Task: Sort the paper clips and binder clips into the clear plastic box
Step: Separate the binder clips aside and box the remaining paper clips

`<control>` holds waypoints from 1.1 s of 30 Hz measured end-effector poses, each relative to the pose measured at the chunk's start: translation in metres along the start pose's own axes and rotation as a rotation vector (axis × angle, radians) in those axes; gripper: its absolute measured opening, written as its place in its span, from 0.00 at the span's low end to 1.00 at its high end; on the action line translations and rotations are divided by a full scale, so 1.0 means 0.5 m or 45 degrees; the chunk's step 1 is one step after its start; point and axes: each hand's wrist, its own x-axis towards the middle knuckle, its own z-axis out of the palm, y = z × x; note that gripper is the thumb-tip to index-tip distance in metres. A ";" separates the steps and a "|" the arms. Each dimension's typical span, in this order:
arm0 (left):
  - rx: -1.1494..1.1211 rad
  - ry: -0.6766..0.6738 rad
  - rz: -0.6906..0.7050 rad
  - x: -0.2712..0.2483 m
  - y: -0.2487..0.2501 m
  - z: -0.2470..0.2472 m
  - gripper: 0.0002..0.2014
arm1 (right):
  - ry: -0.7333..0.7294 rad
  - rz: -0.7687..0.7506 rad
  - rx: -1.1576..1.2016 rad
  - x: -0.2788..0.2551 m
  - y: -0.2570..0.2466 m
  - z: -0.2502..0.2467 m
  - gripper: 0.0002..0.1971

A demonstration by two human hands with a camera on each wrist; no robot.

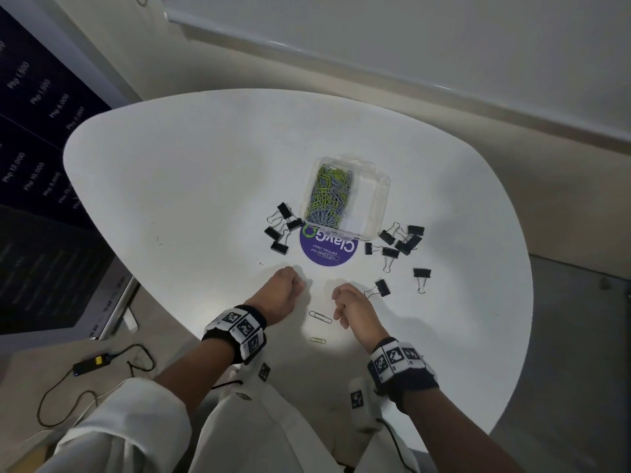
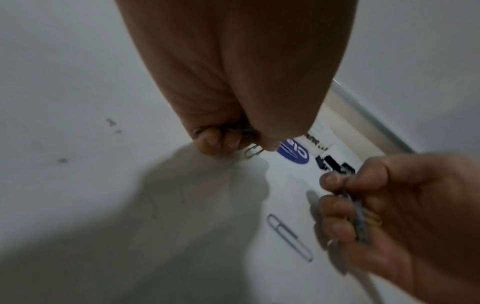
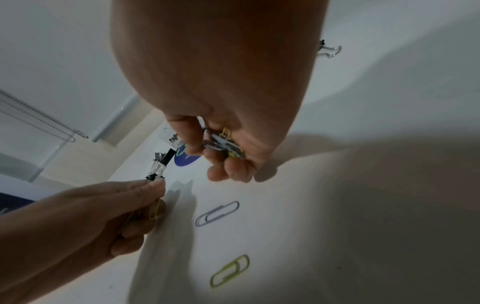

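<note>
The clear plastic box [image 1: 372,199] stands open mid-table, its left compartment full of grey and yellow-green paper clips [image 1: 329,196]. Black binder clips lie in a cluster to its left [image 1: 281,228] and scattered to its right [image 1: 399,242]. My left hand [image 1: 300,285] is curled round a few paper clips [image 2: 235,130] just above the table. My right hand [image 1: 339,302] grips a small bunch of paper clips [image 3: 223,144]. Between the hands lie a grey paper clip [image 1: 320,316] and a yellow-green paper clip [image 1: 317,340] nearer me.
The box partly covers a round purple sticker [image 1: 327,249] on the white table [image 1: 191,186]. One binder clip [image 1: 380,288] lies just right of my right hand, another [image 1: 422,276] farther right. The table's near edge runs under my wrists.
</note>
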 end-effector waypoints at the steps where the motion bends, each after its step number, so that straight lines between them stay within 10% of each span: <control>1: -0.054 0.017 -0.043 0.001 0.004 0.002 0.11 | -0.005 -0.019 -0.005 -0.002 -0.003 -0.001 0.05; 15: -0.616 0.028 -0.421 0.004 0.029 -0.012 0.12 | -0.042 -0.204 -0.494 -0.002 0.026 0.003 0.14; 22: -0.416 -0.072 -0.381 -0.011 0.035 -0.011 0.13 | -0.038 -0.480 -1.001 -0.001 0.046 0.009 0.04; 33: -0.937 -0.117 -0.624 -0.013 0.060 -0.017 0.11 | -0.032 -0.250 -0.255 0.001 0.040 -0.016 0.03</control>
